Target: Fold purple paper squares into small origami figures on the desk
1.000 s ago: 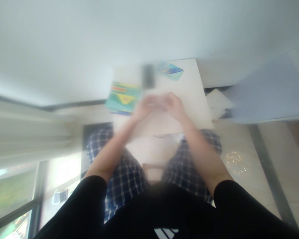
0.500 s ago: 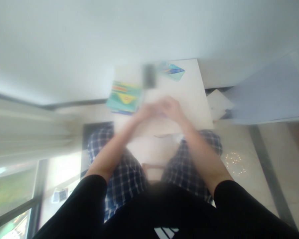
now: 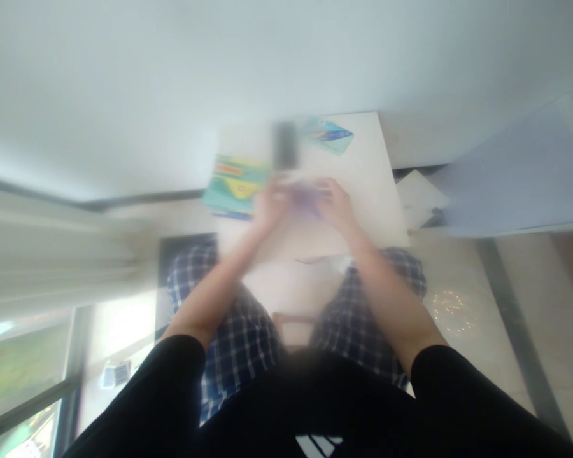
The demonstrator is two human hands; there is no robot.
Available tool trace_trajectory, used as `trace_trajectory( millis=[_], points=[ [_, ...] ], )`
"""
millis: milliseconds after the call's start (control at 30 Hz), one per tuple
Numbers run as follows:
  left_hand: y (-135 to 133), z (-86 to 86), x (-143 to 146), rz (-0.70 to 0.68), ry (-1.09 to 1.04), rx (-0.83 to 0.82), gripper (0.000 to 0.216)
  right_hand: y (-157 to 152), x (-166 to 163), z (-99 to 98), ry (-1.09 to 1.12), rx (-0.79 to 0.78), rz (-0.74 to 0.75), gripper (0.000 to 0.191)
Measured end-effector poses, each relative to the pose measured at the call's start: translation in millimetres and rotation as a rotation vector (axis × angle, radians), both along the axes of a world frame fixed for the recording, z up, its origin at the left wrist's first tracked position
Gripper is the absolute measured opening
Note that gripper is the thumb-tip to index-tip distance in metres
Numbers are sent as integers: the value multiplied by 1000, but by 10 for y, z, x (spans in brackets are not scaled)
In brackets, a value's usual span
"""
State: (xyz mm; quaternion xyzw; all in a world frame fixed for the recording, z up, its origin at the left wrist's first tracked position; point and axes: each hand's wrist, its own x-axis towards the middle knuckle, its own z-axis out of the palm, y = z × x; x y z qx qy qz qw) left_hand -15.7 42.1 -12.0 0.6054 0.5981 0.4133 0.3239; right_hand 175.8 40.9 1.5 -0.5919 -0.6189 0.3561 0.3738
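Note:
Between my two hands, over the small white table, is a blurred purple piece that looks thin like a sheet of paper. My left hand has its fingers closed at the left side of this piece. On the right side, the fingers of my right hand pinch it. Haze over the middle of the view hides its exact shape and the fingertips. Left of my left hand lies a green and yellow packet, with a blue edge showing beneath it.
A dark rectangular object lies beyond my hands. Beside it, toward the table's far edge, is a light blue packet. A white wall rises behind the table. My knees in checked trousers are at the near side.
My hands were close together and overlapping; they have moved apart, the left one leftward. The purple piece between them now shows more fully.

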Motion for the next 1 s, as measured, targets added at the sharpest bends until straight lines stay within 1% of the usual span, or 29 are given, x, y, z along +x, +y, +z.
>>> trace_trajectory(
  millis=[67,167,267,367,467,533,633,767,833,933,967,1000],
  points=[
    [20,-22,-7,33,-17,-2,41,-8,5,39,8,-16,-33,33],
    [-6,-17,9,12,-24,-5,41,-20,2,56,-12,7,-39,21],
    [-16,-13,17,36,-20,7,37,-4,14,32,15,28,-89,18],
    [46,-57,-15,124,-17,12,32,45,50,13,147,-26,-176,24],
    [133,-126,-74,204,-60,31,31,88,80,31,318,-91,-243,26],
    [173,-158,-111,255,-96,51,32,98,87,59,410,-100,-249,24],
    [209,-166,-167,278,-159,62,36,94,98,105,515,-129,-198,23],
    [254,-155,-251,205,-258,61,46,90,149,150,606,-243,-112,26],
    [261,-139,-269,154,-291,10,51,93,176,162,619,-230,-93,25],
    [225,-71,-220,81,-297,-124,57,94,184,169,605,-181,-95,23],
    [202,-39,-186,40,-293,-162,57,93,179,172,592,-180,-101,22],
    [176,-8,-151,-30,-290,-197,54,91,175,177,576,-184,-106,22]
  ],
)
